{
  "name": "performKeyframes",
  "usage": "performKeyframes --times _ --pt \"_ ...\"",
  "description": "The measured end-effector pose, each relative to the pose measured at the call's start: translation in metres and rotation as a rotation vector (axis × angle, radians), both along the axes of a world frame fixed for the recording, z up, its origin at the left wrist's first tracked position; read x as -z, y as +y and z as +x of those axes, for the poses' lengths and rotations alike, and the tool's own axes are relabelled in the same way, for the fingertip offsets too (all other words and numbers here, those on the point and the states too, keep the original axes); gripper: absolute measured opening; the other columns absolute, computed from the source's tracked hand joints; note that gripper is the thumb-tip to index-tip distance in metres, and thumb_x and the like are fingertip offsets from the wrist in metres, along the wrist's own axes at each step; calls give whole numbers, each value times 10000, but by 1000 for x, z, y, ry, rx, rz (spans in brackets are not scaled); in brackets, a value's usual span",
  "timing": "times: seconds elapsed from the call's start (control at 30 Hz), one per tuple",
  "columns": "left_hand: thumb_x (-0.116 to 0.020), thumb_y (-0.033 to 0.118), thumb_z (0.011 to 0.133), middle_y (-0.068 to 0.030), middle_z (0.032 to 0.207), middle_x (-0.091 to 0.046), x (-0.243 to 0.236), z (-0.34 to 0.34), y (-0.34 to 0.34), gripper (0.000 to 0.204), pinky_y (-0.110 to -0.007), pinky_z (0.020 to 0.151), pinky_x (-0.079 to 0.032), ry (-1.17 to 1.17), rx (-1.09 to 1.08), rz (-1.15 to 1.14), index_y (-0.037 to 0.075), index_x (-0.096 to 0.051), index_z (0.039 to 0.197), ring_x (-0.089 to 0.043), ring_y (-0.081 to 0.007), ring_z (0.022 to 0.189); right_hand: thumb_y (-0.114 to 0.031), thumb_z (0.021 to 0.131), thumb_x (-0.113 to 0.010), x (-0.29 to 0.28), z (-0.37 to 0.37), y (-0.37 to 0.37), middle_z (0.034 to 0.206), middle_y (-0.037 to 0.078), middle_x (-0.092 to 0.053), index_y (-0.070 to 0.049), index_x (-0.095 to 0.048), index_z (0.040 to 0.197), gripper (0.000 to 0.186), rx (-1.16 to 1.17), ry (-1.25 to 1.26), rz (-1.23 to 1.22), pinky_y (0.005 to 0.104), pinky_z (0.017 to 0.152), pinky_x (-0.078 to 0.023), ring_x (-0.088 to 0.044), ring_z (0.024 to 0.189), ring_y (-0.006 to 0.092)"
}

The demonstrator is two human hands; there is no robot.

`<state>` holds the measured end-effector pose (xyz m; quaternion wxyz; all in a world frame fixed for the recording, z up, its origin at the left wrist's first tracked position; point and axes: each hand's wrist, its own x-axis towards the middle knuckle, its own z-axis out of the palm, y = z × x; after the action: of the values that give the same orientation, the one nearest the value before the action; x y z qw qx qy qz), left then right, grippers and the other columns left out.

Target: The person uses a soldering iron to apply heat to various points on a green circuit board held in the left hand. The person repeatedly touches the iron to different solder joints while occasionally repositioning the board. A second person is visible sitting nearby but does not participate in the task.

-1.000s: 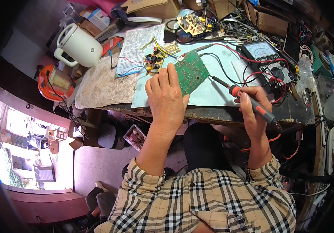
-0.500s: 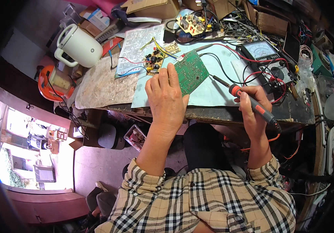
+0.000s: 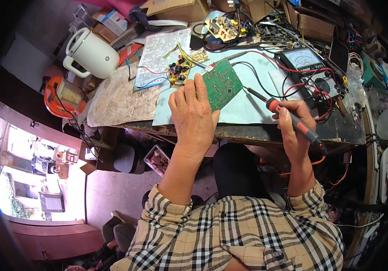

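My left hand (image 3: 191,110) grips the left edge of a green circuit board (image 3: 224,86), its fingers lying along the edge and the thumb at the near corner. The board is tilted above a pale blue sheet (image 3: 252,108). In my right hand (image 3: 297,124) is a soldering iron (image 3: 293,118) with a red and black handle. Its tip points left at the board's right edge; whether it touches cannot be made out. Behind my left fingers lies a second board with components (image 3: 179,71), with yellow, blue and red wires running from it.
An analog multimeter (image 3: 309,67) with red and black leads stands at the right. A white jug-shaped appliance (image 3: 92,54) and an orange bowl (image 3: 65,97) are at the left. Tangled cables (image 3: 275,34) and another component board (image 3: 224,28) occupy the back. The bench's front edge (image 3: 248,132) runs before me.
My hands, the board and the soldering iron look the same. At the lower left, another person's legs have shifted slightly.
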<state>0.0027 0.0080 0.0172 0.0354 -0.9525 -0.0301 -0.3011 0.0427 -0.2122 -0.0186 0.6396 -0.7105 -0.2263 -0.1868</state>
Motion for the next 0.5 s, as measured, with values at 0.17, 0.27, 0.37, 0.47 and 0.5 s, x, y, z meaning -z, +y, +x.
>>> performKeyframes --times 0.17,0.27,0.37,0.47,0.5 --pt "-879 236 604 -130 1212 -498 0 0 -1 942 -414 1019 -356 -2 5 -7 -46 -424 1380 -482 -282 1095 -84 918 -631 -1 0 2 705 51 -664 11 -636 949 100 21 10 37 228 589 -466 -600 627 68" --pt "-876 227 605 -132 1210 -499 -1 0 0 936 -416 1019 -356 -5 7 -8 -47 -425 1378 -483 -282 1092 -84 918 -631 -2 0 3 709 52 -665 14 -635 950 103 17 7 52 226 591 -467 -603 628 68" --pt "-878 228 605 -133 1212 -498 -1 -1 0 936 -417 1019 -355 -7 6 -5 -49 -427 1377 -483 -283 1091 -80 916 -631 -1 0 3 713 52 -665 16 -634 950 102 16 11 63 223 592 -467 -604 629 68" --pt "-880 231 604 -133 1214 -497 1 0 0 940 -418 1019 -354 -1 12 -8 -50 -426 1377 -482 -284 1092 -74 914 -631 0 1 3 715 52 -664 15 -633 949 97 28 4 57 220 592 -467 -605 630 68" --pt "-881 233 604 -133 1215 -497 0 0 0 940 -418 1019 -354 1 11 -8 -50 -426 1378 -482 -284 1092 -72 913 -631 0 1 3 716 52 -664 15 -633 949 95 31 -2 54 220 592 -467 -606 631 68"
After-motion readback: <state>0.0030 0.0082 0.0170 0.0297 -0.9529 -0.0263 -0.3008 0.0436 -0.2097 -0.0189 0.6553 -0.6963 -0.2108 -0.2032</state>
